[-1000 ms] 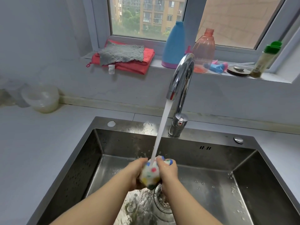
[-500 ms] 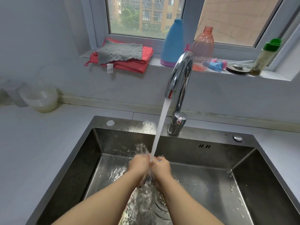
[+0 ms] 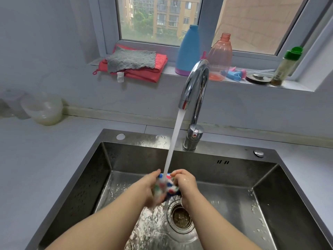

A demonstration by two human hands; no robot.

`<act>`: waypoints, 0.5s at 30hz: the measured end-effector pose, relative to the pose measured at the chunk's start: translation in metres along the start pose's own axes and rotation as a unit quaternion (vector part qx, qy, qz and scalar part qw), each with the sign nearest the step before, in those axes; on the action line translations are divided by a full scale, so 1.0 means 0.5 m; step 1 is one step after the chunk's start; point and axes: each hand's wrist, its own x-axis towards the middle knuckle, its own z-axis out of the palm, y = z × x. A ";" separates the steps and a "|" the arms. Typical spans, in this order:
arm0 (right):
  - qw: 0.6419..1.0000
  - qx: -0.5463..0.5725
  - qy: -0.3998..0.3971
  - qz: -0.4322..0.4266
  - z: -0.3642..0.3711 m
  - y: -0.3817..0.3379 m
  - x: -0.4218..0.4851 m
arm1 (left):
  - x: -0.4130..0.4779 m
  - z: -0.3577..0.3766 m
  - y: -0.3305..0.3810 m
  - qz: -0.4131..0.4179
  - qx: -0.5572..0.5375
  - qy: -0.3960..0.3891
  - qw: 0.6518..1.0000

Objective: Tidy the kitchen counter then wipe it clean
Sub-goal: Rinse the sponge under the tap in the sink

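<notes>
Reopened since half a second ago, when pressed tight together in spray: now parted enough to show the spotted cloth (image 3: 166, 185) bunched between them, low centre of the frame, above the sink (image 3: 212, 156) floor and just left of the drain (image 3: 181, 216). Left hand (image 3: 150, 190) curled around the cloth's left side, fingers closed on it; right hand (image 3: 185, 184) clenched on its right edge, knuckles up. Caught squarely by the stream from the tap (image 3: 195, 91) at the top of the bundle. Probably soft, limp and heavy with water, slick too; best gathered into a wad and squeezed across the middle, not pinched by a corner. Counter (image 3: 45, 159) at left not yet wiped, a pale tub (image 3: 43, 109) at far left
</notes>
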 end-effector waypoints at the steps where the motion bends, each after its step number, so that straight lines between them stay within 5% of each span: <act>1: 1.000 0.017 0.024 0.005 -0.004 -0.002 0.002 | 0.001 0.004 -0.001 0.006 0.004 -0.014 1.000; 6: 0.999 0.034 0.028 0.024 -0.028 -0.014 -0.015 | -0.016 0.017 -0.011 0.021 0.105 -0.023 0.994; 9: 0.994 -0.026 0.049 -0.091 -0.042 -0.031 -0.025 | -0.018 0.017 -0.014 0.062 0.110 0.006 0.992; 12: 0.947 -0.156 0.127 -0.252 -0.056 -0.083 -0.033 | -0.024 0.015 -0.011 0.082 0.122 0.005 0.989; 15: 0.911 -0.228 0.066 -0.338 -0.054 -0.152 -0.037 | -0.040 0.019 -0.008 0.083 0.129 0.005 0.988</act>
